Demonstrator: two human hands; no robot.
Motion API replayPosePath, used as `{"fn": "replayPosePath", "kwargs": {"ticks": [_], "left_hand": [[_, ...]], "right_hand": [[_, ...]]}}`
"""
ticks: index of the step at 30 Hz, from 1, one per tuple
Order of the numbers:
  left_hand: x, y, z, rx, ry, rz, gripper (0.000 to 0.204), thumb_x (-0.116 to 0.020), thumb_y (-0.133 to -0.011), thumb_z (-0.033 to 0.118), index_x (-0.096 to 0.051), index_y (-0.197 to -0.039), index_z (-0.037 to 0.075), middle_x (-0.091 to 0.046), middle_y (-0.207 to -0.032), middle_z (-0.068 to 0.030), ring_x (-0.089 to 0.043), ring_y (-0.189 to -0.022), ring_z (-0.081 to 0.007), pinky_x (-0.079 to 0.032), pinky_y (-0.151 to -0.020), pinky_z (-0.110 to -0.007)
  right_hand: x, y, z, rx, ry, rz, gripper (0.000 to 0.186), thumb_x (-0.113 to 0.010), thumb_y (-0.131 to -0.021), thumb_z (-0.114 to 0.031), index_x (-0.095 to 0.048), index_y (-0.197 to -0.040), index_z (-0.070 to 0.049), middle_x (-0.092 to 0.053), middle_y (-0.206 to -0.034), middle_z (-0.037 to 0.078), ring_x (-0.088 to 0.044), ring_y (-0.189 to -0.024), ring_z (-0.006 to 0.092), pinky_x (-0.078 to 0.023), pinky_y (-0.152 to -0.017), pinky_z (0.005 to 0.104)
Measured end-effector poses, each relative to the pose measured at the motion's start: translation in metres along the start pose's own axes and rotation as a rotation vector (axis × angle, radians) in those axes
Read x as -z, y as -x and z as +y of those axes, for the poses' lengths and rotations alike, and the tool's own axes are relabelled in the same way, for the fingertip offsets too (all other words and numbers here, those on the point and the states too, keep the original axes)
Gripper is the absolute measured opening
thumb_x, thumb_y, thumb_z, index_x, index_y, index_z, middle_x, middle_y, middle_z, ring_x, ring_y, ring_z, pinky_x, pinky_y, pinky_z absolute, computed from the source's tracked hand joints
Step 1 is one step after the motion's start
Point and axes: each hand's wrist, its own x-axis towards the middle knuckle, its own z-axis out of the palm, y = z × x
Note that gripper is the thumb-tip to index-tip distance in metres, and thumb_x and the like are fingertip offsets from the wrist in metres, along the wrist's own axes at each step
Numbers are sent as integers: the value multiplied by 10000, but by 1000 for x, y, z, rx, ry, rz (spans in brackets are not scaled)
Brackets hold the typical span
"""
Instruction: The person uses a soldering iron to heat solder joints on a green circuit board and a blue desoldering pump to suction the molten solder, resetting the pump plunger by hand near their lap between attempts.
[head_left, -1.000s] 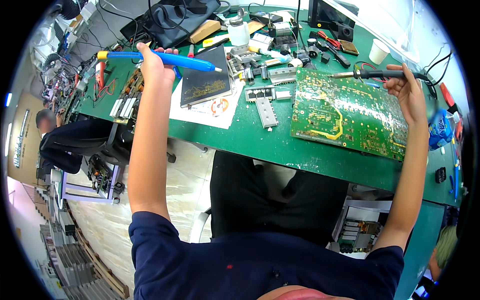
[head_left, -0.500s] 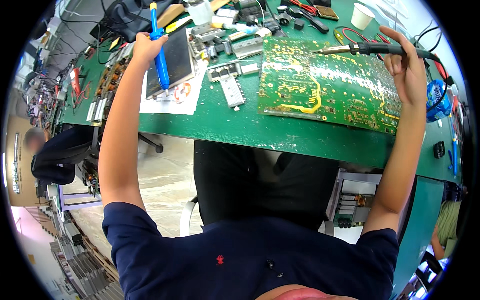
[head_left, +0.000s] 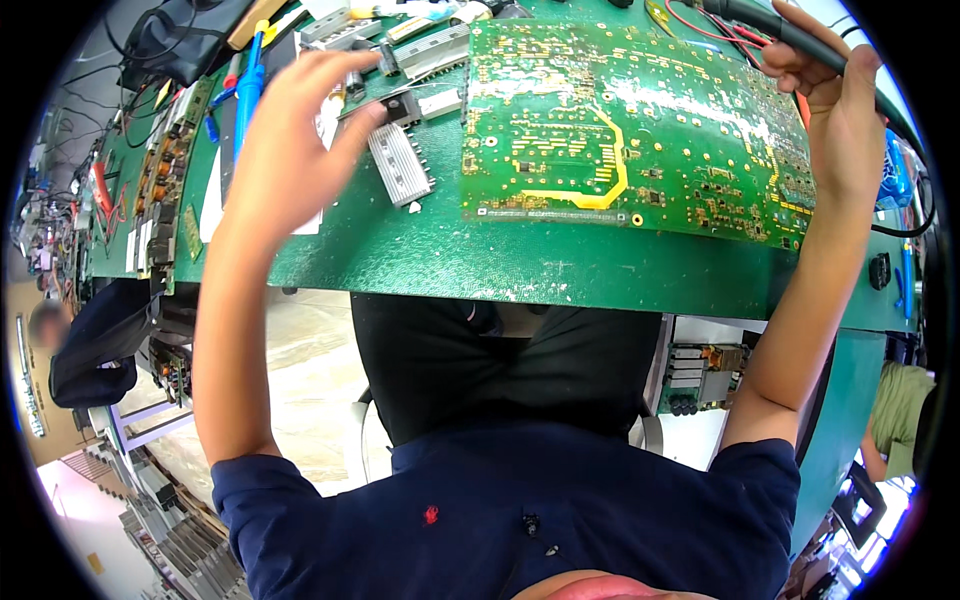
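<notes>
A blue desoldering pump [head_left: 246,92] lies at the left, partly behind my left hand [head_left: 293,150]. That hand is open and slightly blurred, thumb and fingers apart. Its fingertips are beside some electronic parts, with a finned silver heat sink [head_left: 402,165] just to their right. In my right hand [head_left: 838,120], at the upper right, I hold a soldering iron [head_left: 790,38] by its black handle. Its tip is cut off by the upper rim of the picture. Below the iron a large green circuit board [head_left: 640,150] lies flat, with gold tracks and many small solder points.
More heat sinks [head_left: 435,52] lie along the far side of the green table [head_left: 420,255]. Boards with upright components [head_left: 160,185] line the left. A blue packet [head_left: 893,170] sits beyond my right wrist. A red cable [head_left: 690,22] lies behind the circuit board.
My left hand has let go of the desoldering pump and moved right, toward the heat sinks. The view has shifted, and the soldering iron's tip has left the picture.
</notes>
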Motion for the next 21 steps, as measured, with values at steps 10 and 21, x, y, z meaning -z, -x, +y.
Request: {"fn": "replayPosePath", "kwargs": {"ticks": [10, 21], "left_hand": [[-20, -16, 5, 142, 368, 196, 124, -645, -891, 58, -701, -999, 32, -700, -881, -96, -674, -814, -195, -502, -722, -277], [-50, -65, 36, -53, 498, 175, 95, -639, -891, 56, -688, -897, -25, -619, -677, -12, -505, -575, -43, -385, -534, -205]], "right_hand": [[-7, -7, 13, -109, 169, 197, 484, -494, -1019, -370, -600, -1166, 79, -643, -748, 63, -566, -676, 129, -441, -665, 254], [4, -6, 24, -219, 23, -16, 426, -547, -997, -220, -561, -1209, 150, -610, -717, 44, -518, -704, 139, -419, -729, 269]]}}
